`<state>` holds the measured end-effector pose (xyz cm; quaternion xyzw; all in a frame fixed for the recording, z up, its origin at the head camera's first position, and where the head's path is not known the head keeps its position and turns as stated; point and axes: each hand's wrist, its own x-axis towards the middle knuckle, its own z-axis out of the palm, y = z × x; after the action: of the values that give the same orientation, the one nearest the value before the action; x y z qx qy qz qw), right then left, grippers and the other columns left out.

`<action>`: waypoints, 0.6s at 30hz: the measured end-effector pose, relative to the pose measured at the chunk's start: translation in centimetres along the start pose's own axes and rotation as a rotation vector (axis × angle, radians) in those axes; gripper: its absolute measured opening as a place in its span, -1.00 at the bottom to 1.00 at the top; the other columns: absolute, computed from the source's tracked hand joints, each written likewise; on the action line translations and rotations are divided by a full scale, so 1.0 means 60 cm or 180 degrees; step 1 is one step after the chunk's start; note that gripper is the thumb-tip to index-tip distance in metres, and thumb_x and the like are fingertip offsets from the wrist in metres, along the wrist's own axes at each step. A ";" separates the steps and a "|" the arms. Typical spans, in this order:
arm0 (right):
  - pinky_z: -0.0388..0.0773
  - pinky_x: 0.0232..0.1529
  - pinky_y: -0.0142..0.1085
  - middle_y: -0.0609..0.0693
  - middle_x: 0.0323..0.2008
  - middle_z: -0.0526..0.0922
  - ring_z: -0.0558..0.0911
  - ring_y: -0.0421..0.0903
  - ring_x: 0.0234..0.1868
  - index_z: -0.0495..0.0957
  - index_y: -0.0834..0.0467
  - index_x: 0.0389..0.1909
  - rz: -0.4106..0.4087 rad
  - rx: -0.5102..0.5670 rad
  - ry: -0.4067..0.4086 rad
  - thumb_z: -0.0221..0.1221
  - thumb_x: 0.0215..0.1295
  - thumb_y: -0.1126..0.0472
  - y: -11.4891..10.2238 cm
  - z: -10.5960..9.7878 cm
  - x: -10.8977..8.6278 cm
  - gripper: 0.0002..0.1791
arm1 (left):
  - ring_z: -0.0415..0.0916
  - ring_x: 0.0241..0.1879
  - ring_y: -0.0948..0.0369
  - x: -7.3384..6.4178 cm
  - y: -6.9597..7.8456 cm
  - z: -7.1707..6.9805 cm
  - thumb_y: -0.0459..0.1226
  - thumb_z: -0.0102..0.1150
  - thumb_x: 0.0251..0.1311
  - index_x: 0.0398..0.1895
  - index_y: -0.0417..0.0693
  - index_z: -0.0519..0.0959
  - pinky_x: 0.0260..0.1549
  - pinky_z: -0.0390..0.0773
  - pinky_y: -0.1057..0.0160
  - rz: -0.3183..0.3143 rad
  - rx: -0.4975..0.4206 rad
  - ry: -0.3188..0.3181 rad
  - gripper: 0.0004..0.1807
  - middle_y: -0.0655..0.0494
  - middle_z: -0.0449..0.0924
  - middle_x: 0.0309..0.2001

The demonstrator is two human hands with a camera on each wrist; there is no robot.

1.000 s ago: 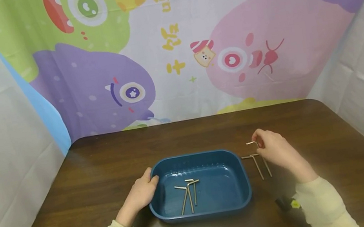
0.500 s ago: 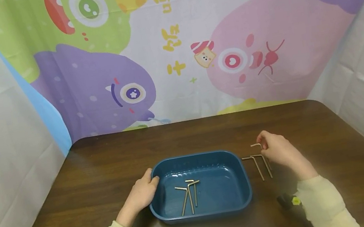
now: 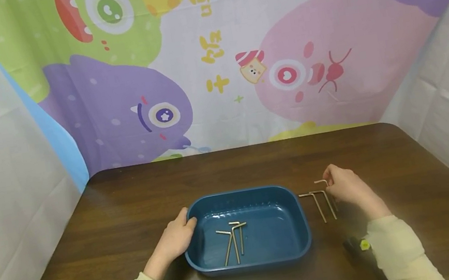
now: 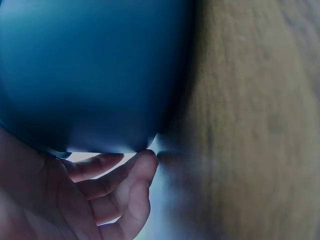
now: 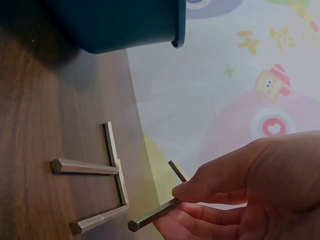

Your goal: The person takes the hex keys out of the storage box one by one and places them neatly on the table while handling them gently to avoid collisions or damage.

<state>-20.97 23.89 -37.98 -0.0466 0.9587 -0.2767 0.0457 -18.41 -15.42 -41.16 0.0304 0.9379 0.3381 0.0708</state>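
A blue rectangular tray (image 3: 270, 262) stands on the table, with several L-shaped hex keys (image 3: 235, 243) lying inside it. My left hand (image 3: 175, 236) grips the tray's left end, thumb over the rim and fingers down the outer wall (image 4: 95, 75). To the right of the tray, my right hand (image 3: 346, 184) pinches a hex key (image 5: 155, 214) between thumb and fingers, its short arm pointing left. Two more hex keys (image 5: 85, 167) lie side by side on the table just left of that hand, their short arms overlapping in a line.
The dark wooden table (image 3: 126, 189) extends on all sides of the tray. Behind it hangs a cartoon-printed cloth (image 3: 220, 111), and pale cloth hangs at both sides. A black strap piece with a yellow part (image 3: 364, 244) sits by the right sleeve.
My right hand has moved slightly right and toward me with the pinched hex key, showing more of the two on the table. The left hand and tray stay in place.
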 end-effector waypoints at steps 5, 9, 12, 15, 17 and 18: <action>0.44 -0.54 -0.30 0.08 -0.49 0.41 0.52 -0.16 -0.62 0.37 0.39 -0.20 0.0085 -0.0021 -0.0039 0.01 0.01 0.44 0.009 0.003 0.004 -0.73 | 0.40 -0.40 0.09 0.000 0.000 -0.001 -0.20 -0.24 0.29 -0.17 -0.14 0.34 -0.43 0.41 0.13 -0.0014 -0.0001 0.0006 -0.78 -0.06 0.45 -0.34; 0.45 -0.53 -0.29 0.09 -0.49 0.42 0.53 -0.15 -0.61 0.38 0.40 -0.20 0.0158 -0.0038 -0.0102 0.00 0.02 0.42 0.017 0.005 0.007 -0.73 | 0.42 -0.38 0.08 0.000 0.000 -0.001 -0.19 -0.24 0.29 -0.16 -0.14 0.34 -0.42 0.42 0.12 -0.0024 -0.0009 0.0002 -0.77 -0.08 0.47 -0.29; 0.44 -0.54 -0.29 0.08 -0.50 0.42 0.52 -0.15 -0.61 0.39 0.40 -0.20 0.0196 -0.0058 -0.0125 0.00 0.02 0.42 0.023 0.006 0.010 -0.73 | 0.41 -0.39 0.09 0.000 0.000 -0.001 -0.19 -0.24 0.29 -0.17 -0.14 0.33 -0.43 0.42 0.13 -0.0030 -0.0009 -0.0007 -0.77 -0.07 0.47 -0.31; 0.43 -0.54 -0.29 0.08 -0.51 0.43 0.51 -0.15 -0.63 0.40 0.39 -0.21 0.0235 -0.0082 -0.0129 0.00 0.01 0.41 0.028 0.007 0.012 -0.74 | 0.40 -0.41 0.10 0.001 -0.001 0.000 -0.19 -0.25 0.29 -0.18 -0.14 0.33 -0.46 0.40 0.16 -0.0038 -0.0021 -0.0021 -0.78 -0.04 0.43 -0.38; 0.43 -0.54 -0.29 0.08 -0.51 0.44 0.52 -0.16 -0.63 0.40 0.39 -0.21 0.0282 -0.0069 -0.0143 0.01 0.02 0.41 0.029 0.008 0.012 -0.74 | 0.39 -0.41 0.10 0.001 -0.001 0.001 -0.19 -0.25 0.30 -0.18 -0.14 0.32 -0.47 0.39 0.18 -0.0043 -0.0027 -0.0028 -0.78 -0.02 0.41 -0.41; 0.44 -0.53 -0.29 0.09 -0.50 0.44 0.52 -0.16 -0.63 0.40 0.39 -0.22 0.0298 -0.0060 -0.0153 0.01 0.03 0.41 0.030 0.009 0.012 -0.75 | 0.39 -0.41 0.10 0.001 -0.002 0.001 -0.19 -0.25 0.30 -0.18 -0.14 0.32 -0.47 0.39 0.18 -0.0043 -0.0028 -0.0028 -0.78 -0.02 0.40 -0.41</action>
<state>-21.75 25.05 -39.44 -0.0088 0.9611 -0.2640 0.0812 -18.48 -15.45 -41.29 0.0252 0.9363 0.3415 0.0774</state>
